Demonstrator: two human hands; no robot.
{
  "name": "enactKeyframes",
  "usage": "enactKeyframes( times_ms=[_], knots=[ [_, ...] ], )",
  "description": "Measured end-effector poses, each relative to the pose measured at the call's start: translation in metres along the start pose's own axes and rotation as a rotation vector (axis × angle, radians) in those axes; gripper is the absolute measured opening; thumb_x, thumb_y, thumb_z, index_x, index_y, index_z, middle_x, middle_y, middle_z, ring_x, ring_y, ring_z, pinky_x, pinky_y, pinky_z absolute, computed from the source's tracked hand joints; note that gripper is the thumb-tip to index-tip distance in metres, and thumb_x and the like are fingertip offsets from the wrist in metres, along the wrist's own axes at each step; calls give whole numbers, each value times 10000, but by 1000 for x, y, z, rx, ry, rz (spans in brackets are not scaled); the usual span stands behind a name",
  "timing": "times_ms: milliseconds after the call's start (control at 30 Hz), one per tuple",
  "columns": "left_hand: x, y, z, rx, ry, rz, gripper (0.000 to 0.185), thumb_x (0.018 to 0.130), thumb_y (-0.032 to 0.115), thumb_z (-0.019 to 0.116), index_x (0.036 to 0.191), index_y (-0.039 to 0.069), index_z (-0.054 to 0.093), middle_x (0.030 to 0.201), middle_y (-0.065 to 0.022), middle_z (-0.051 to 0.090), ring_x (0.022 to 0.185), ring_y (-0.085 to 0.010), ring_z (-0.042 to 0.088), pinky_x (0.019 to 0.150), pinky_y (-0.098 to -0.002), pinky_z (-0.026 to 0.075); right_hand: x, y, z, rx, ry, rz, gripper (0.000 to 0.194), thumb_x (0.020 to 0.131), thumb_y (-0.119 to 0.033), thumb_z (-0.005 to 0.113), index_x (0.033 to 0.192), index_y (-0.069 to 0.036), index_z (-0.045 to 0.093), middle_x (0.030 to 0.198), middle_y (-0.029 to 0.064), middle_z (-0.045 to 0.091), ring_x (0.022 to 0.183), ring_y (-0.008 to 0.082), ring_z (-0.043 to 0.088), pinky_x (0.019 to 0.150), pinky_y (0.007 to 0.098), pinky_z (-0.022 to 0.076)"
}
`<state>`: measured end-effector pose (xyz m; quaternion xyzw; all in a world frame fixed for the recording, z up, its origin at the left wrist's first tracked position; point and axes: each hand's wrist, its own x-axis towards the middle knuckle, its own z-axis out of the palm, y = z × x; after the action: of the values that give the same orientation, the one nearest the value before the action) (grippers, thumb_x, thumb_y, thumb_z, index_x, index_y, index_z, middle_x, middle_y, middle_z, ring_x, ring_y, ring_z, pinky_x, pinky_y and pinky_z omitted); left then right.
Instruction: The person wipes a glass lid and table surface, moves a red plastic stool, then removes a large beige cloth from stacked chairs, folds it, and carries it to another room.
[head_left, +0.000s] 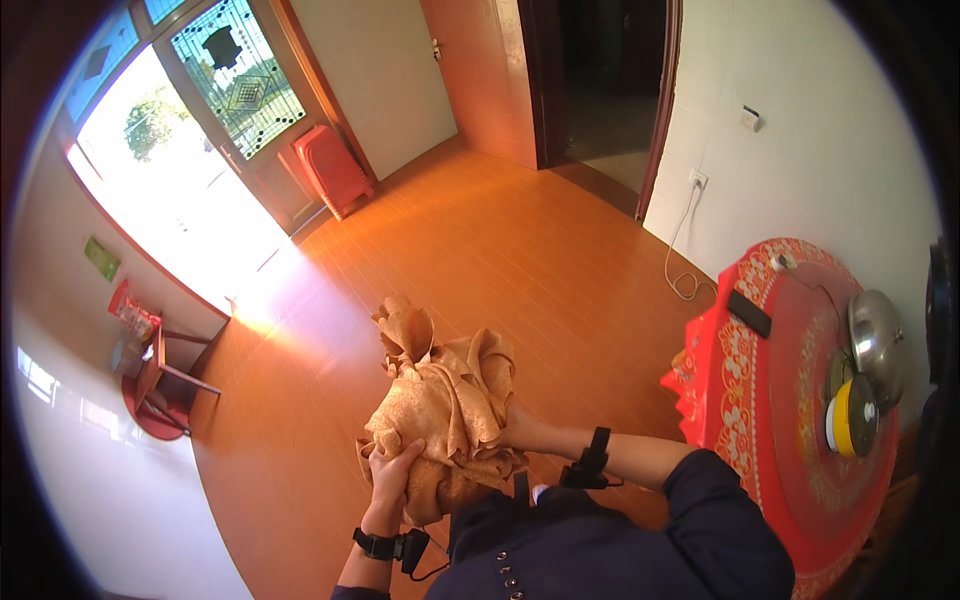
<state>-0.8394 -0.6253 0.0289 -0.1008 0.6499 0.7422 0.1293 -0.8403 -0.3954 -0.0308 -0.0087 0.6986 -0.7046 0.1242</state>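
Note:
A bunched golden-brown cloth (442, 405) with a patterned weave and wavy, ruffled edges hangs in folds before my body. My left hand (393, 471) grips its near left side, the thumb lying over a fold. On the cloth's right side is my right hand (519, 431), its fingers hidden behind the folds. The cloth is held up in front of me, above the wooden floor (525, 240).
At right stands a round table with a red floral cover (787, 420), bearing a black phone-like object (748, 313), a metal lid (874, 337) and a yellow-sided pot (851, 417). A small wooden chair (156, 367) stands left. Red stacked stools (334, 169) lean by the open door.

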Motion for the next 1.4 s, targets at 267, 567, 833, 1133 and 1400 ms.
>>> enactKeyframes(
  times_ms=[267, 567, 833, 1133, 1400],
  knots=[
    [243, 49, 12, 64, -224, -46, 331, 784, -4, 704, 1098, -44, 605, 1014, -105, 664, 889, -207, 653, 791, -312, 550, 175, -43, -59, -206, 111, 136, 358, 741, -312, 778, 886, -6, 661, 624, 96, 629, 494, 145, 591, 442, 264, 461],
    [463, 76, 115, 146, -491, -84, 354, 778, 83, 744, 1086, -27, 609, 990, -81, 668, 884, -167, 644, 785, -292, 535, 306, -23, -172, -34, 531, -55, 515, 633, -330, 860, 963, 11, 659, 794, 87, 674, 671, 137, 623, 611, 290, 510],
    [626, 101, 271, 257, -544, -118, 304, 786, 33, 731, 1062, -24, 618, 988, -73, 663, 878, -163, 643, 765, -291, 547, 404, -75, -344, -31, 514, 345, 422, 650, -202, 870, 925, 40, 661, 799, 68, 665, 694, 127, 622, 560, 269, 486],
    [789, 129, 439, 280, -578, 9, 186, 795, 55, 716, 947, -24, 644, 845, -57, 655, 713, -121, 619, 591, -237, 508, 532, -59, -539, -95, 539, 192, 540, 729, -280, 805, 1149, -17, 589, 1047, 90, 642, 956, 171, 600, 824, 311, 493],
    [963, 119, 620, 433, -885, 215, 420, 770, 86, 759, 1127, -41, 578, 1060, -94, 647, 942, -174, 628, 804, -299, 534, 618, -63, -715, 201, 751, -3, 694, 656, -147, 844, 1247, 2, 512, 1019, 59, 628, 828, 126, 604, 713, 262, 516]
  ],
)
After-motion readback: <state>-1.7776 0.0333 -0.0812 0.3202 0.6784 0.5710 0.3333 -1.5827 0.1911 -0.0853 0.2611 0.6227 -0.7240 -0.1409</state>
